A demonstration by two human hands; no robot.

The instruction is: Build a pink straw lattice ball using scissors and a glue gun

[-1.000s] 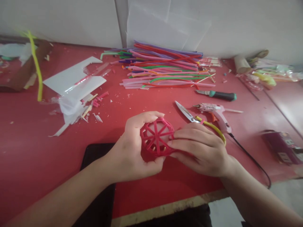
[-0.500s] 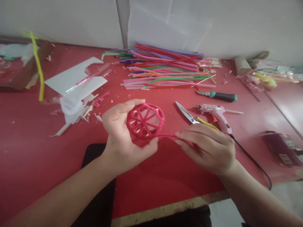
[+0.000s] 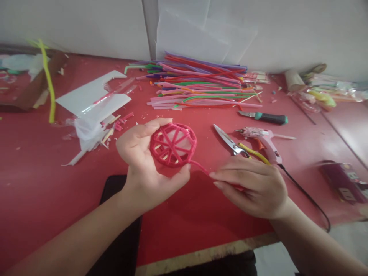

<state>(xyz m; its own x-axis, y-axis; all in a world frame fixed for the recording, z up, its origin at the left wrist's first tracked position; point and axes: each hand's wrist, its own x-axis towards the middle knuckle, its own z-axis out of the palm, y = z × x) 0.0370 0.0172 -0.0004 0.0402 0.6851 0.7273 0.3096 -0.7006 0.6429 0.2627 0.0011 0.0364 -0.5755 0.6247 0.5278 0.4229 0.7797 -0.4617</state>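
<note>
A round pink frame [image 3: 173, 145] with spokes, like a small wheel, is held up over the red table. My left hand [image 3: 149, 165] grips its rim, fingers at the upper left and thumb at the lower right. From the rim's lower right a pink fuzzy stem [image 3: 199, 167] runs out to my right hand [image 3: 251, 184], which pinches it between thumb and fingers. Part of the stem is hidden inside the right hand. Just beyond that hand lie scissors [image 3: 227, 138] with yellow handles, partly covered by it.
Coloured fuzzy stems [image 3: 201, 82] lie in a pile at the back. A glue gun [image 3: 266, 140] and a utility knife [image 3: 266, 117] are on the right. White scraps [image 3: 89, 132] lie left, a black object [image 3: 120, 230] at the near left, a purple box [image 3: 342, 180] far right.
My left hand has shifted slightly left with the pink wheel, which has turned a little. The stem now slants down towards my right hand, which sits slightly lower.
</note>
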